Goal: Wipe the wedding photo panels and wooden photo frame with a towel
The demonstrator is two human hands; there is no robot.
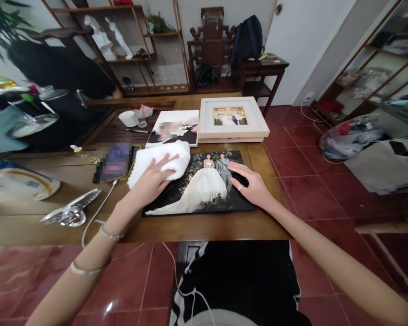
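A large dark wedding photo panel lies flat on the wooden table in front of me. My left hand presses a folded white cloth onto the panel's upper left corner, fingers curled over the cloth. My right hand lies flat with fingers spread on the panel's right side, a ring on one finger. It holds nothing.
Behind the panel lie a second photo print and a white framed picture. A phone with a white cable, a cup, a silver ornament and a plate sit to the left. Shelves, a carved chair and a backpack stand behind.
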